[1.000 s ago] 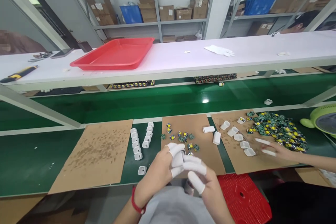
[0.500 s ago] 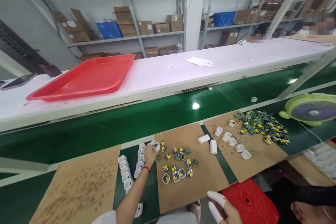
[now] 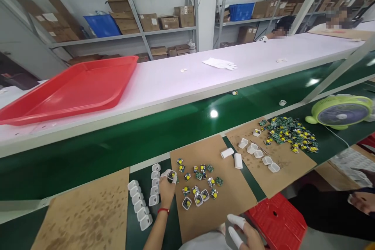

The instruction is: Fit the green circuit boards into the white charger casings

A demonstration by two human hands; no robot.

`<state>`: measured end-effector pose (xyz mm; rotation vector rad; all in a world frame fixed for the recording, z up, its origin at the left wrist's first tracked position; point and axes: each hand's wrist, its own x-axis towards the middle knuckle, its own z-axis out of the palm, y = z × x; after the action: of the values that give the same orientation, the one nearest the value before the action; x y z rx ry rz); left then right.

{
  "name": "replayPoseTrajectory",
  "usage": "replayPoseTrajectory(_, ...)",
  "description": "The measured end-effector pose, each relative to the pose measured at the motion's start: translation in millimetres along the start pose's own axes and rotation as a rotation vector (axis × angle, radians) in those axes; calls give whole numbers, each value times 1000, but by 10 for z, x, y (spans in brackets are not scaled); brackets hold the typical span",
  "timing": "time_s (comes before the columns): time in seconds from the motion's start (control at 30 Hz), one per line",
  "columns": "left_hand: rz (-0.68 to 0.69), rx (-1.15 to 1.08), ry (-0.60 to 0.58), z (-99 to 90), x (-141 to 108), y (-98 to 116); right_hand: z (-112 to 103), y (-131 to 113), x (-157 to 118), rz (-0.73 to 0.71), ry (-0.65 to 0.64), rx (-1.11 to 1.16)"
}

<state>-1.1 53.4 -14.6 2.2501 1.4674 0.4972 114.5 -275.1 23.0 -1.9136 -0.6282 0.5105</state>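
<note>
My left hand (image 3: 166, 190), with a red band at the wrist, reaches over the green belt and grips a small white housing with a circuit board inside (image 3: 171, 174). It holds the piece at the edge of the middle cardboard sheet (image 3: 234, 203), beside two rows of empty white housings (image 3: 140, 201). Loose circuit boards (image 3: 202, 171) and three filled housings (image 3: 195, 200) lie on that sheet. My right hand (image 3: 244, 233) stays low near my body, white finger cots on its spread fingers, holding nothing.
A right cardboard sheet carries white housings (image 3: 266, 159) and a pile of circuit boards (image 3: 290, 134). A green fan (image 3: 341, 111) stands far right. A red tray (image 3: 70, 90) and white glove (image 3: 219, 63) lie on the upper shelf. Red stool (image 3: 277, 220) below; a co-worker (image 3: 359, 199) sits at right.
My hands were together near my body a second ago. The left hand reached out with the housing to the rows; the right dropped low. The co-worker's hand left the right sheet.
</note>
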Motion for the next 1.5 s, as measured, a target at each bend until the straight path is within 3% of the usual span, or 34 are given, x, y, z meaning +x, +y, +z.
replayPoseTrajectory(0.17,-9,72,18,-147,270,-95,-45,66,251,12,-286,-85)
replayPoseTrajectory(0.37,58,101,-42,-254,788,-15,276,-103,489,-48,-510,-364)
replayPoseTrajectory(0.6,121,111,-135,-72,1050,94,775,-125,738,-62,-541,-675)
replayPoseTrajectory(0.8,67,130,-242,1,1087,118,902,-89,828,-33,-559,-798)
replayPoseTrajectory(0.93,81,59,-189,-82,811,162,885,-154,819,-58,-534,-774)
replayPoseTrajectory(1.13,60,-102,-102,-104,-89,126,820,-132,919,-28,-333,-698)
replayPoseTrajectory(1.23,-4,-174,-121,-42,-579,55,764,-17,1036,24,-202,-642)
replayPoseTrajectory(1.33,-35,-235,-149,-22,-959,-10,687,157,1151,35,-159,-511)
replayPoseTrajectory(1.5,-86,-215,-129,-260,-1244,-230,580,436,1332,50,-143,-190)
